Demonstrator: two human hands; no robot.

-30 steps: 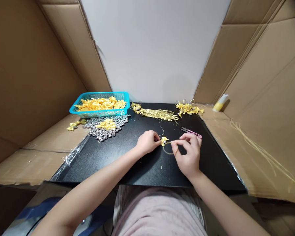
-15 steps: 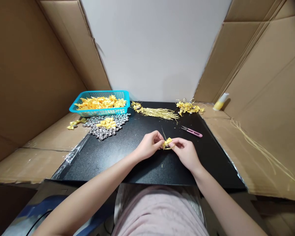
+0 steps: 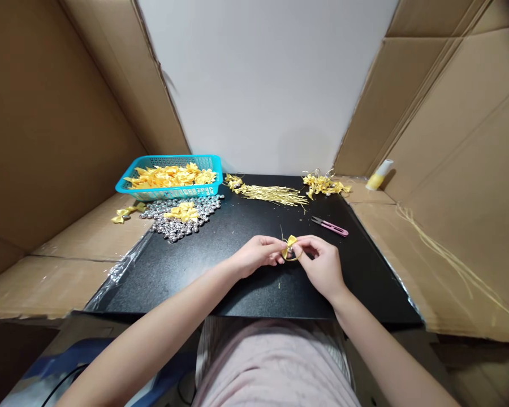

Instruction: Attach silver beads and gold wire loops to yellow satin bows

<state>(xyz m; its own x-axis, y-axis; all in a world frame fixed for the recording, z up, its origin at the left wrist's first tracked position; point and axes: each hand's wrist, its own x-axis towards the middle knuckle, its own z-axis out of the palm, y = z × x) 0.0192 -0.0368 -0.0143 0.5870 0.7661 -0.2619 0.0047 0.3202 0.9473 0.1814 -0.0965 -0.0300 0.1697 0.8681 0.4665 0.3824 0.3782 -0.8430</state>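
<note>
Between my two hands, above the black table (image 3: 246,294), is a small yellow ribbon bow (image 3: 291,242) with a silvery bell or bead at its middle. A thin yellow cord (image 3: 294,259) loops below the bow, and a loose end sticks up behind it. My left hand (image 3: 261,252) pinches the bow's left side between thumb and fingers. From the right, my right hand (image 3: 321,261) pinches the bow and cord with thumb and forefinger. Fingertips cover part of the knot.
At the back left, a turquoise basket (image 3: 125,183) holds yellow bows. Silver bells or beads (image 3: 173,230) lie before it with several bows (image 3: 185,212) on top. Cut cords (image 3: 275,195), finished-looking bows (image 3: 322,183) and pink thread snips (image 3: 331,226) lie behind my hands. A thread spool (image 3: 379,174) stands right.
The bow has turned a little between my fingers, and the cord now forms a rounder loop below it. My left fingers have shifted and stretched out somewhat.
</note>
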